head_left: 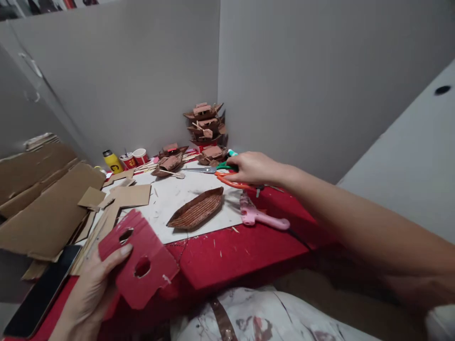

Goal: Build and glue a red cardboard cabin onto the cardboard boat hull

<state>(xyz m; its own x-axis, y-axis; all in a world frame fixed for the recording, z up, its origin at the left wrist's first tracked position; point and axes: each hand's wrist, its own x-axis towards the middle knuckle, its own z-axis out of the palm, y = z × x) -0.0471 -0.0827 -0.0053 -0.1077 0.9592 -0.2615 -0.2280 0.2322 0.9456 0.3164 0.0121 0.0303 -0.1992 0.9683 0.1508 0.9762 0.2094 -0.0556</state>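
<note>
One flat red card with two ragged round holes (152, 270), low on the left and held up over the near table edge. Pinch firmly near the border, clear of both openings, so as not to buckle the thin strip between them. Next along, a narrow ribbed brown model boat (195, 210), empty on the white sheet (163, 192): best to steer well round it. Farther right, the metal-bladed scissors with orange and green handles (208, 169), points toward the left. Better to lift by the handles, level and with blades together, then bring round slowly, tips away from the left fingers. Mind the pink glue gun (270, 220) just in front (possibly hot, impossible to tell from here).

As for pose, left hand (87, 291) coming up from the bottom edge, grasping the card, thumb flat on its face beside the holes, other fingers behind. Right arm stretched long across from the right edge, elbow low, wrist bent slightly downward; right hand (252, 168) palm down, fingers closed on the scissor handles. Hard to say whether through the loops.
</note>
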